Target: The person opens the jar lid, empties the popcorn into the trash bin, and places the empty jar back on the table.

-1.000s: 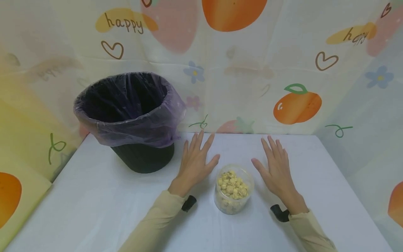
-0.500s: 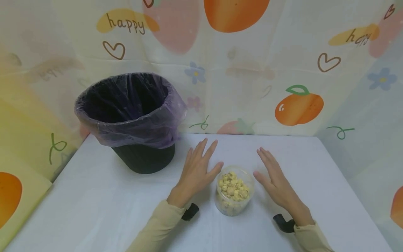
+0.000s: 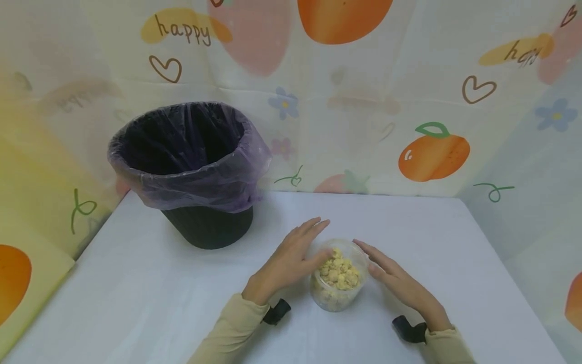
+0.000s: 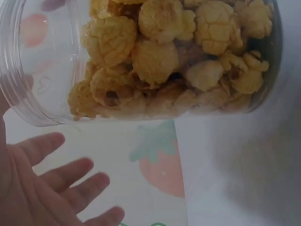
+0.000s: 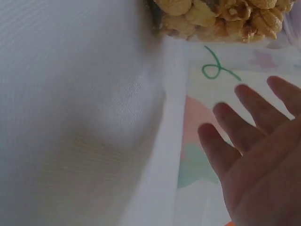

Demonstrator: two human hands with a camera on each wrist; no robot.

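Note:
A clear round plastic jar (image 3: 333,302) without a lid stands upright on the white table. Popcorn (image 3: 338,273) fills it to some way below the rim, seen close through the wall in the left wrist view. My left hand (image 3: 291,259) is at the jar's left side, fingers extended, its thumb overlapping the rim in the head view. On the other side, my right hand (image 3: 402,280) has its fingertips right at the jar's right rim. Both wrist views show the fingers spread and relaxed beside the jar, curled round nothing.
A black trash bin (image 3: 211,230) lined with a purple plastic bag (image 3: 204,189) stands at the back left of the table (image 3: 127,303). Behind the table hangs a fruit-patterned cloth (image 3: 364,116). Black wrist-worn pieces (image 3: 278,312) sit under both wrists.
Both hands have come down and inward toward the jar from either side, the left moving right and the right moving left. The jar and the bin have stayed in place.

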